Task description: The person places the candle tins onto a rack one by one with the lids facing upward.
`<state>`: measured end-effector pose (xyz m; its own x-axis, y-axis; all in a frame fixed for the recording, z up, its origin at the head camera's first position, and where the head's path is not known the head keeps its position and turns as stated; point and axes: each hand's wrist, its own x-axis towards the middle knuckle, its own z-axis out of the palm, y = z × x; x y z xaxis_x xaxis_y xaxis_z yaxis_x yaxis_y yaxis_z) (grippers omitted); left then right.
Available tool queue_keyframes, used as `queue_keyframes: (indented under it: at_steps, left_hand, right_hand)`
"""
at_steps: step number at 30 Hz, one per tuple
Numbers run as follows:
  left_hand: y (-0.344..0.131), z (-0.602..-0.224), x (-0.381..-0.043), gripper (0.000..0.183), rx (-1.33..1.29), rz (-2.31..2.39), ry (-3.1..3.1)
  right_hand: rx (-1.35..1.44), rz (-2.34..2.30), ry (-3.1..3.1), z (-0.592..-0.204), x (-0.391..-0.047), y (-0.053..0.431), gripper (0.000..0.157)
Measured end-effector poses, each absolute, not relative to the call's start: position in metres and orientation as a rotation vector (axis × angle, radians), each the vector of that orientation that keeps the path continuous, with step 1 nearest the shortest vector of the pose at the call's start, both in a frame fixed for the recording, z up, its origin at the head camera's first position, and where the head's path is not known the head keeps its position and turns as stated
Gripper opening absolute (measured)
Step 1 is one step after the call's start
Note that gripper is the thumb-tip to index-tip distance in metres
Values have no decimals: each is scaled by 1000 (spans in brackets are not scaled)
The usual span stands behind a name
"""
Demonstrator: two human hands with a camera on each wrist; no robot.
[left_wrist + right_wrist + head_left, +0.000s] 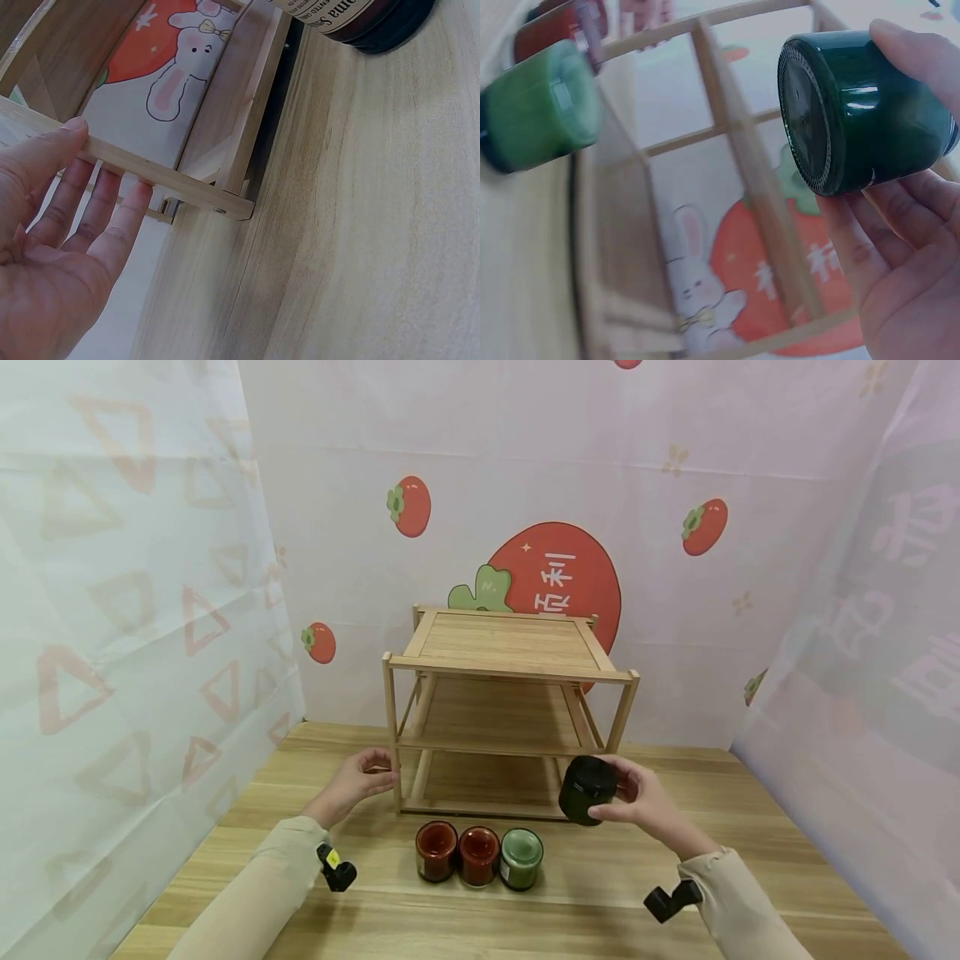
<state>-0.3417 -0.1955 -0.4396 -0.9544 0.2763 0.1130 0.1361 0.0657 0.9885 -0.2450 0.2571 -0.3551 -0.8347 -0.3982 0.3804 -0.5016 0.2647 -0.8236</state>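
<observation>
Dark green jar [587,789]: gripped in the right hand [633,797], with thumb and fingers curled round it, off the tabletop [465,927] and just by the right front corner of a three-tier wooden rack [517,643]. Looked nearly black from the head camera, but deep, glossy green with bright reflections from the right wrist. Was squat and cylindrical, with one flat, dark end ringed by fine ridges. Saw the left hand [365,777] gripping the rack's left front post between thumb and fingers. Found in a row before the rack two red jars [477,856] and a lighter green jar [521,858]. Read only fragments from a cream label [341,9], cut off by the left wrist view's top edge: "ENTED" in capitals and a larger "ama". Made out white Chinese characters, including 利, on a large red persimmon [596,585] printed behind the rack. Noticed paler lettering on the right wall [900,610], too faint to read.
</observation>
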Motion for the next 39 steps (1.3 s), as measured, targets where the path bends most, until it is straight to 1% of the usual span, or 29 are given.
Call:
queue_keyframes:
  at_steps: [9,23,33,39]
  left_hand:
    - [-196,-438,-342,38,421,2013,2238]
    - [-197,-437,-341,39,438,2012,2245]
    - [-196,-438,-341,39,442,2019,2234]
    - [-195,-437,-340,36,447,2031,2219]
  right_hand:
    - [862,1601,-2427,-310,-257,241,62]
    - [800,1679,-2449,-235,-278,194,64]
    - [735,1651,-2443,-193,-303,154,68]
    - [719,1648,-2447,-176,-316,131,64]
